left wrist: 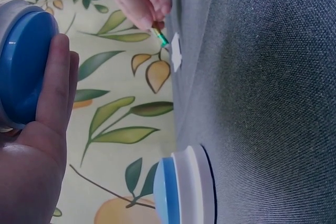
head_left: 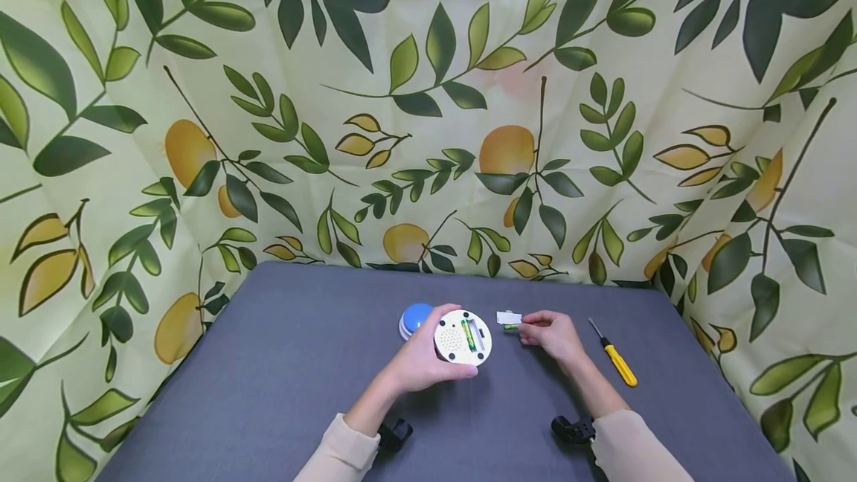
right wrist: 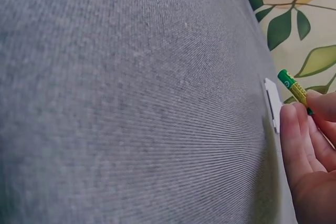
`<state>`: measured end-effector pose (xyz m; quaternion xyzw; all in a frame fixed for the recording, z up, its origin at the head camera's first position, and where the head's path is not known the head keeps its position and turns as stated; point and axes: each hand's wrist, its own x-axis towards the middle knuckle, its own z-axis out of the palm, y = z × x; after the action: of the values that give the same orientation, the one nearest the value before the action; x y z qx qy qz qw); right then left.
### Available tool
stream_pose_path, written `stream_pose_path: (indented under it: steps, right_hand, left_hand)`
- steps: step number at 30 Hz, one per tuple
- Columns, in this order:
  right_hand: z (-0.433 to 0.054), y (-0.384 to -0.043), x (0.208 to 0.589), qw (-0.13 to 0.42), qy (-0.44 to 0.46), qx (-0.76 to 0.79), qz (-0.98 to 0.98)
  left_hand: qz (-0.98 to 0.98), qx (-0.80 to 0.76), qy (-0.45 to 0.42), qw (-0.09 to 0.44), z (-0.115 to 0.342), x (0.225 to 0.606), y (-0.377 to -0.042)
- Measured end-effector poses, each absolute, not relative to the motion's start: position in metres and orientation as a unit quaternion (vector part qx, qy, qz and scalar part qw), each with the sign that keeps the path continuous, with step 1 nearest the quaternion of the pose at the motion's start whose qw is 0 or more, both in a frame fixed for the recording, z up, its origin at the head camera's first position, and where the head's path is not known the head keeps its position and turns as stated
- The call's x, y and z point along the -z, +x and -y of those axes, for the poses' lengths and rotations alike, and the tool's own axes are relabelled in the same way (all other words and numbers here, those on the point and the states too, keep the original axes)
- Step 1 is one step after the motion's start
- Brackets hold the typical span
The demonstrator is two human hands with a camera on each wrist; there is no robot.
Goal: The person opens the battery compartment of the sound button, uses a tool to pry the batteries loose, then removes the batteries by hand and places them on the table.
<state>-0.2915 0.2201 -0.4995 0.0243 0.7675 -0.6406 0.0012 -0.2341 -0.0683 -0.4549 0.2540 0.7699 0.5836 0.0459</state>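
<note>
Nearest, two light sleeves point(head_left: 348, 446) reach in, with a black strap point(head_left: 396, 435) at the left wrist and another point(head_left: 573, 431) at the right. The hands are apart. The left hand point(head_left: 416, 360) grips a round white device point(head_left: 452, 338) by its rim, raised over the middle of the worktop point(head_left: 301, 378); its underside faces the head camera, its blue top faces away, and a green cell point(head_left: 468, 335) sits in its uncovered compartment. Toward the worktop's right edge lies a yellow-handled screwdriver point(head_left: 620, 365), tip toward the far edge. The right hand point(head_left: 554, 334) pinches a green battery point(right wrist: 294, 86) between thumb and fingers, just beside a white cover point(head_left: 507, 317) on the worktop. Left of these, beyond the left hand, a second blue-topped device point(head_left: 416, 315) stands dome up. Past the far edge hangs a leaf-and-fruit cloth point(head_left: 428, 132).
</note>
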Motion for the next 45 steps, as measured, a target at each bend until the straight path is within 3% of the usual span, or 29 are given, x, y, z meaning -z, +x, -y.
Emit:
stream_pose_path:
  steps: [10, 20, 33, 45]
  right_hand:
    - [-0.224, -0.293, 0.512, -0.002, 0.031, 0.600, -0.800]
    - [-0.224, -0.296, 0.516, -0.070, -0.011, 0.423, -0.903]
    - [-0.222, -0.298, 0.517, -0.087, -0.010, 0.415, -0.906]
    - [-0.212, -0.289, 0.491, -0.082, 0.010, 0.493, -0.866]
  left_hand:
    - [-0.772, -0.581, 0.252, 0.046, 0.067, 0.460, -0.233]
    - [-0.774, -0.578, 0.255, 0.046, 0.068, 0.459, -0.233]
    - [-0.775, -0.576, 0.255, 0.041, 0.068, 0.460, -0.233]
    - [-0.774, -0.577, 0.257, 0.040, 0.068, 0.456, -0.234]
